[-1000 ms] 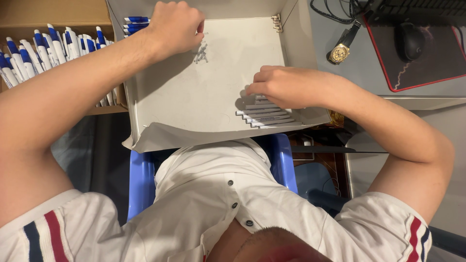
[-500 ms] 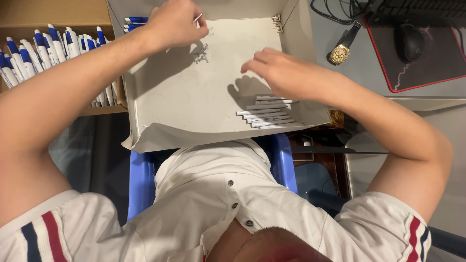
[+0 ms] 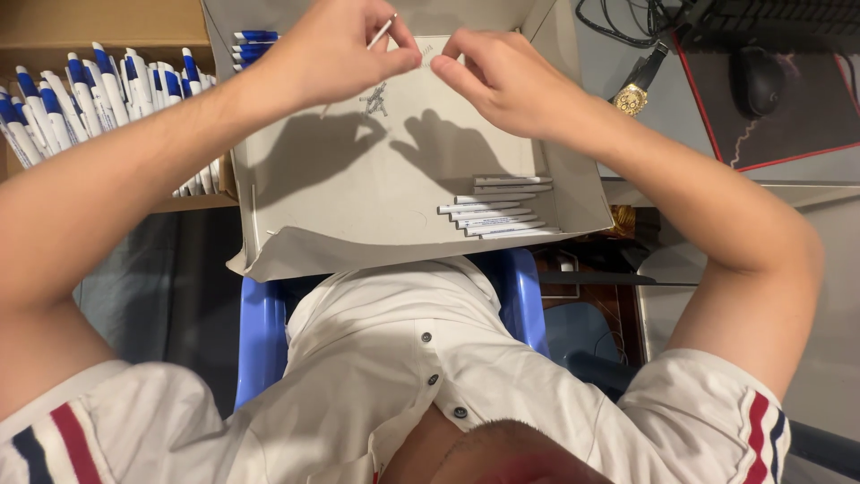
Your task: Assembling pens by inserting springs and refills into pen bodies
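Hands: left hand [image 3: 336,54] pinching thin white tube [image 3: 382,30], right hand [image 3: 502,76] fingers together, above matte cardboard box [image 3: 358,206].

Single head view, worn on the person's head, looks steeply down and forward, close over own chest and arms. Box [image 3: 358,206] sits mid-frame, near; both hands at top edge. No second view.

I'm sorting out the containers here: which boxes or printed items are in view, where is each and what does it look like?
White cardboard box: open, shallow, on the lap under both hands, holding white pen barrels.
Brown cardboard box: upper left, full of blue-and-white pens.
Mouse pad: upper right, dark with a red edge, under a black mouse.
No screens or signs in view.
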